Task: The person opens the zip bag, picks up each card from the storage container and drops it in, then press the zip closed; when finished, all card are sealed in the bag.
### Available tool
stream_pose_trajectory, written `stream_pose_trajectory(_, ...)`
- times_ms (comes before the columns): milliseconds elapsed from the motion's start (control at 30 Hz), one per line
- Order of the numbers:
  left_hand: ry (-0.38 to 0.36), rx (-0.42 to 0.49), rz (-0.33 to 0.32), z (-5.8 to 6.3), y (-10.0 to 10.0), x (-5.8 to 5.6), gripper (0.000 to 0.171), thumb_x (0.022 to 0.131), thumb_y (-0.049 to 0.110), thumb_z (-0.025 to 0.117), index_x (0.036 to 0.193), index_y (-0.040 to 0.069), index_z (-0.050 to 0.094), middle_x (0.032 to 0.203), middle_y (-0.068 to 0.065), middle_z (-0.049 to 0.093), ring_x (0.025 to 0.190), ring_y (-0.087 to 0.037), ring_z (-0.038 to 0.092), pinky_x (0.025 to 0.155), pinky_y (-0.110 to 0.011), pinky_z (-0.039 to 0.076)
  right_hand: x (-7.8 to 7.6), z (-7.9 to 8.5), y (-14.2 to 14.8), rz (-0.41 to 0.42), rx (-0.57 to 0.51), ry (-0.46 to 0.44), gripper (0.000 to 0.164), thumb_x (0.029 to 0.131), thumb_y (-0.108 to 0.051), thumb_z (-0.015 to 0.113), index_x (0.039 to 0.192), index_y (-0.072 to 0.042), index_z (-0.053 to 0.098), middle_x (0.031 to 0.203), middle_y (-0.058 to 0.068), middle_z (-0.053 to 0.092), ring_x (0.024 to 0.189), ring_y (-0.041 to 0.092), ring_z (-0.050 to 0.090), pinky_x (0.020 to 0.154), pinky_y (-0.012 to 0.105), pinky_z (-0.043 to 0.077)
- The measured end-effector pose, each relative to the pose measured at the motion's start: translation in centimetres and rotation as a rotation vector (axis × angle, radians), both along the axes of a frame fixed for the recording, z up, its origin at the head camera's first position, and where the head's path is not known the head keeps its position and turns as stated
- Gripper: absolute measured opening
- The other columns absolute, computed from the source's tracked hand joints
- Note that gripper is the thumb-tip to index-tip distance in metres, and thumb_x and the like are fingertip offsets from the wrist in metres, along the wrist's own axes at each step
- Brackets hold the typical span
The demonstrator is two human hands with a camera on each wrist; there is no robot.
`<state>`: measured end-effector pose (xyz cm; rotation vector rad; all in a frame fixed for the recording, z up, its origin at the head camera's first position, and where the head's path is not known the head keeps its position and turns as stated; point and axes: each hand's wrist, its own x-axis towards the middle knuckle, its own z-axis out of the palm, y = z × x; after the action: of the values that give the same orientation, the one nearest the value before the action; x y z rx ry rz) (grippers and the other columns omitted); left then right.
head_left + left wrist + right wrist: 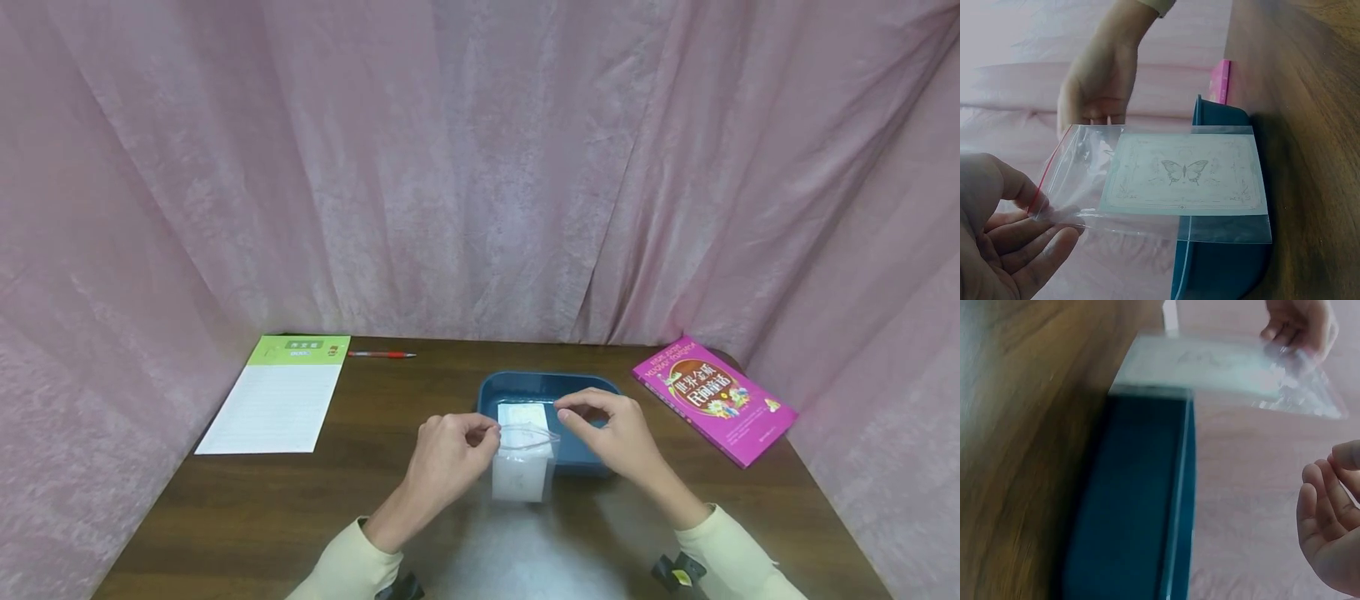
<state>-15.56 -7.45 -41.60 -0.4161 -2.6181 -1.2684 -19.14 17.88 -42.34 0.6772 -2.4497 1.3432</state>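
My left hand [450, 454] pinches one top corner of a clear zip bag [1091, 162] beside its red strip. The bag hangs upright over the near side of a blue tray [592, 454]. Inside it is a pale card [1185, 178] printed with a butterfly and an ornate border. My right hand [618, 433] is held above the tray's right side, apart from the bag. Its fingers are loosely bent, the thumb close to the index finger, with nothing visible between them. Behind the bag, a white card-like piece [522, 412] lies in the tray.
A lined writing pad [270, 408] with a green header lies at the left, with a red pen [381, 354] beside it. A pink book [716, 396] lies at the right. Pink curtains [480, 167] surround the brown table [375, 417] at the back and sides.
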Motion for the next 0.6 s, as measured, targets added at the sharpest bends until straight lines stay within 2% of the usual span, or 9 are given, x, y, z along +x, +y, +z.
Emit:
stream_pose_trajectory(300, 0.015, -0.007, -0.007, -0.1, 0.1, 0.1, 0.016, 0.093, 0.014, 0.068, 0.095, 0.005, 0.081, 0.081, -0.003, 0.077, 0.063, -0.002, 0.064, 0.053, -0.021, 0.05, -3.1, -1.5, 0.6, -0.002, 0.085, -0.081, 0.014, 0.089, -0.015, 0.079, 0.103, -0.015, 0.079, 0.097, -0.003, 0.077, 0.084, 0.01, 0.07, 0.073, 0.029, 0.058)
stream_pose_trajectory(600, 0.0, -0.015, -0.023, -0.1, 0.1, 0.2, 0.016, 0.093, 0.015, 0.068, 0.095, 0.005, 0.081, 0.082, -0.002, 0.078, 0.066, -0.003, 0.066, 0.055, -0.02, 0.051, -5.8, -3.5, 0.8, 0.046, 0.204, -0.173, 0.021, 0.089, -0.014, 0.079, 0.109, -0.009, 0.077, 0.105, 0.008, 0.077, 0.089, 0.015, 0.072, 0.079, 0.034, 0.06)
